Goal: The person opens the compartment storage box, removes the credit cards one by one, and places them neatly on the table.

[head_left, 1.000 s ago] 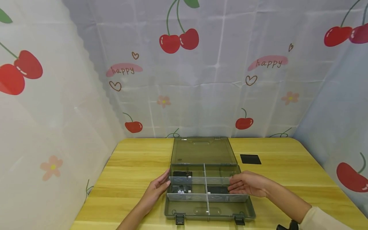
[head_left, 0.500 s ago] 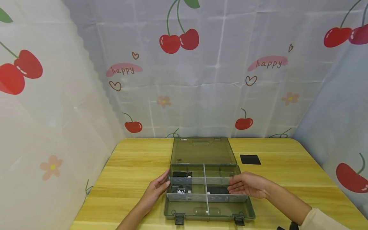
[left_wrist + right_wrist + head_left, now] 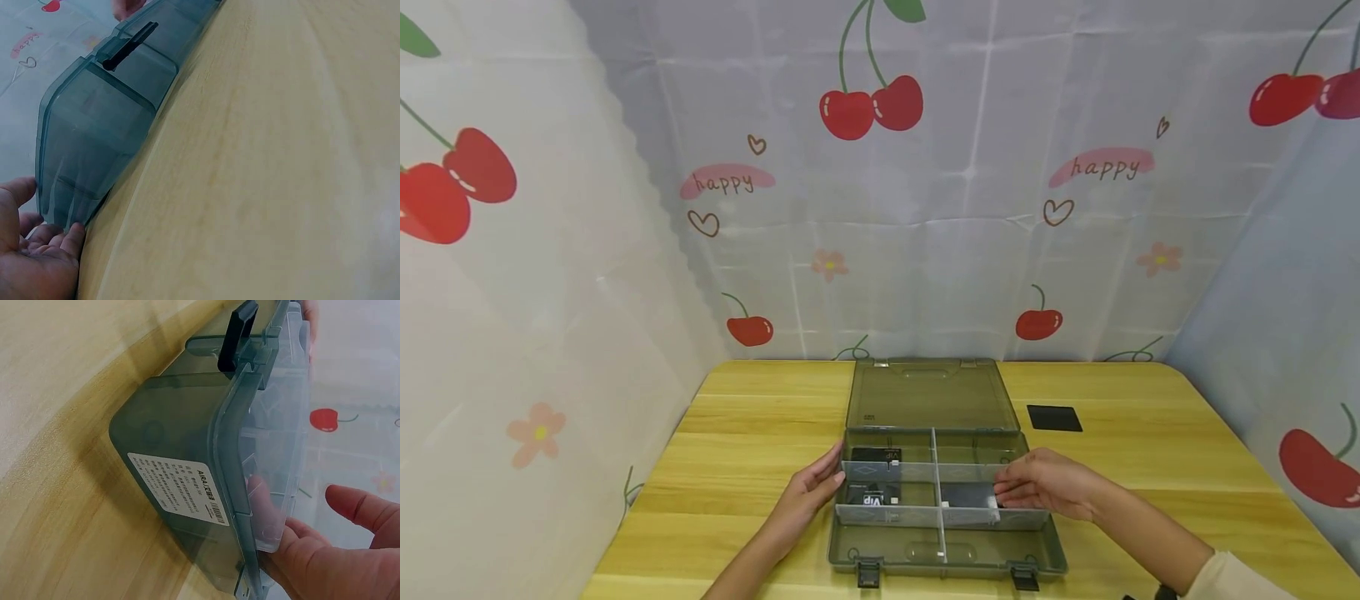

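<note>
A translucent grey-green plastic compartment box (image 3: 973, 570) lies open on the wooden surface (image 3: 760, 417), between the two hands, its lid (image 3: 931, 396) folded flat behind it. The right hand (image 3: 1048, 483) reaches over the box's right wall, its fingers loosely extended into the middle-right compartment and its thumb spread away from them. A dark card (image 3: 968, 497) lies there, its right end at the fingertips; whether they touch or hold it cannot be told. The left hand (image 3: 805, 497) rests against the outside of the box's left wall, thumb at the rim and relaxed fingers lower down the side, with no card in it. Two black VIP-marked cards lie near it inside the box: one in the middle-left compartment (image 3: 842, 493), another in the back-left. A loose black card (image 3: 1055, 418) lies flat on the surface, beyond the right hand and to the right of the lid.
</note>
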### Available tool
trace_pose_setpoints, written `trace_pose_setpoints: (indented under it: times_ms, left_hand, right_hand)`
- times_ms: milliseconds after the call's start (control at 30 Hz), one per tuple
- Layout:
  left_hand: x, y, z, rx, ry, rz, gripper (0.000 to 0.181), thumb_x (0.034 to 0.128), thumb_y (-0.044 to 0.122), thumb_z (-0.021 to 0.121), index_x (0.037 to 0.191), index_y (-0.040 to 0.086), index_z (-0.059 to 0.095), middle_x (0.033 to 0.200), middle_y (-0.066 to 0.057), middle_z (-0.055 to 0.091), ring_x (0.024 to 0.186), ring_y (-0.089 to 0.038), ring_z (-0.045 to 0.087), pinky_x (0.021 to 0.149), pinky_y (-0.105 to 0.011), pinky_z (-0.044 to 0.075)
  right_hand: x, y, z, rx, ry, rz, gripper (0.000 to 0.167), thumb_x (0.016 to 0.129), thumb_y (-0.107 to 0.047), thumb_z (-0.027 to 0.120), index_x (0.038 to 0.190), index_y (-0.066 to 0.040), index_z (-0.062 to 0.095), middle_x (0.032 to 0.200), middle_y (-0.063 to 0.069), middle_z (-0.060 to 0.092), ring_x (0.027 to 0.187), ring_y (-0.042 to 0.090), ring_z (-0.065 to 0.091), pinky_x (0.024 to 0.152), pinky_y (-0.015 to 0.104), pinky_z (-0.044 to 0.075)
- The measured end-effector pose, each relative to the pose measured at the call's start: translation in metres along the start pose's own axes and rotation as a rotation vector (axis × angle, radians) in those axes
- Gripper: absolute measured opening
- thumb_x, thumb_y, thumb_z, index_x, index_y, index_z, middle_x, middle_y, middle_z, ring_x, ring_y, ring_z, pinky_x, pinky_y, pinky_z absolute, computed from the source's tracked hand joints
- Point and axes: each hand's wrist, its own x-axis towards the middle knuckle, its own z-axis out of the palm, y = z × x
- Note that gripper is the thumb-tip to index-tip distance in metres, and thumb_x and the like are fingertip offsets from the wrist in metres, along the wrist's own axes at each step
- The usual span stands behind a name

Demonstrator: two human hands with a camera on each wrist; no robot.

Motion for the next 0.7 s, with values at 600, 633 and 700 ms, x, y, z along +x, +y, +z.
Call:
trace_pose_setpoints:
  times_ms: [600,633,700]
  left_hand:
    - [0.001,0.000,-0.001,0.000,-0.005,0.007,0.064,0.1055,0.022,0.057,0.160,0.007,0.028,0.166,-0.015,0.019,0.152,-0.031,0.019,0.115,-0.031,0.034]
    - [0.001,-0.001,-0.001,0.002,-0.008,0.007,0.064,0.1057,0.022,0.057,0.160,0.007,0.028,0.166,-0.015,0.019,0.152,-0.032,0.018,0.115,-0.031,0.034]
    - [0.001,-0.001,-0.001,0.005,-0.013,0.008,0.063,0.1060,0.022,0.056,0.161,0.007,0.027,0.166,-0.015,0.018,0.152,-0.032,0.017,0.115,-0.031,0.034]
  right_hand:
    - [0.001,0.008,0.010,-0.083,0.152,-0.100,0.041,0.102,-0.006,0.058,0.125,0.027,0.053,0.110,0.022,0.071,0.096,0.026,0.072,0.087,0.039,0.061]
    - [0.001,0.008,0.011,-0.086,0.161,-0.103,0.040,0.101,-0.006,0.058,0.124,0.026,0.055,0.108,0.021,0.072,0.094,0.026,0.072,0.085,0.039,0.061]
    - [0.002,0.008,0.013,-0.089,0.177,-0.108,0.038,0.101,-0.006,0.058,0.123,0.025,0.057,0.104,0.020,0.073,0.092,0.026,0.073,0.083,0.039,0.062]
